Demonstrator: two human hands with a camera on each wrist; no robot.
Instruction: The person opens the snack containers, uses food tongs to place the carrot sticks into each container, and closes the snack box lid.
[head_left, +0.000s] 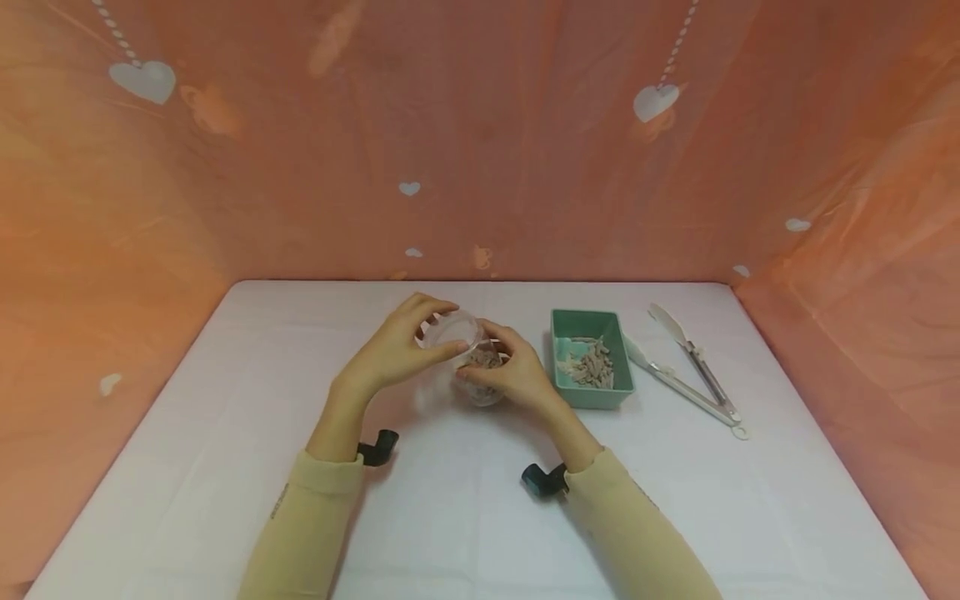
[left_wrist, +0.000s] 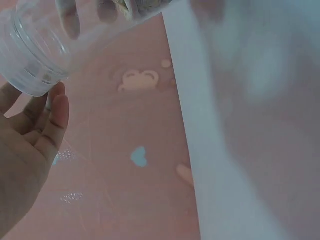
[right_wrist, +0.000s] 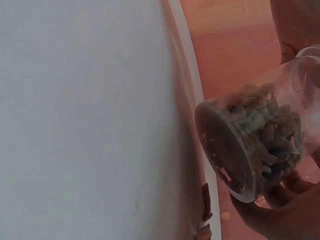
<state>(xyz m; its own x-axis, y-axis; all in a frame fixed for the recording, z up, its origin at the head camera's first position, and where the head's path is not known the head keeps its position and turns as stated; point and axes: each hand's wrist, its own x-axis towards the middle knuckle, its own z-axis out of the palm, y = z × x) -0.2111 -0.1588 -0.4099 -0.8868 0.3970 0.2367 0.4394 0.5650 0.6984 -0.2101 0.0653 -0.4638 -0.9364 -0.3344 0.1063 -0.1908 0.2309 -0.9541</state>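
Observation:
A clear plastic jar (head_left: 486, 385), partly filled with small brownish pieces (right_wrist: 272, 132), is held above the white table, tilted. My right hand (head_left: 519, 367) grips its body, thumb on the near side and fingers behind. My left hand (head_left: 393, 343) holds the clear lid (head_left: 452, 330) at the jar's mouth, thumb and fingers on opposite edges. In the left wrist view the lid (left_wrist: 27, 62) sits on the jar's neck, with curled fingertips at its rim. Whether it is screwed tight I cannot tell.
Right of the jar stands a green rectangular tray (head_left: 592, 401) with similar greyish-brown pieces (head_left: 594, 365) in it. Beyond it lie white-and-metal tongs (head_left: 693, 398), spread apart. A pink patterned curtain (head_left: 480, 142) rises behind the white table (head_left: 450, 533) and at both sides.

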